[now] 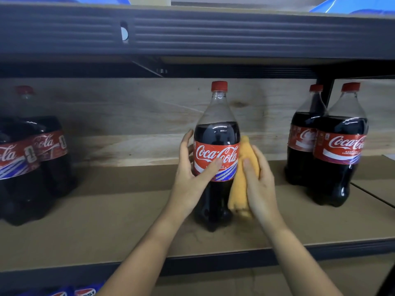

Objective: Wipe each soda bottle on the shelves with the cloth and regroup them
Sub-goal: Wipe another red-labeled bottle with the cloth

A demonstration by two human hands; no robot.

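Note:
A large cola bottle (216, 133) with a red cap and red label stands upright in the middle of the brown shelf (119, 210). My left hand (192, 169) wraps around its left side, thumb across the label. My right hand (259, 182) presses a folded orange cloth (240, 189) against the bottle's right side. Two more cola bottles (339, 146) stand together at the right. Another pair of cola bottles (32, 159), blurred, stands at the left.
A dark metal beam (213, 33) of the upper shelf hangs overhead. A wooden back panel (128, 116) closes the rear. The shelf's dark front edge (213, 261) runs below my arms. Blue-labelled bottle tops (83, 292) show at the bottom left.

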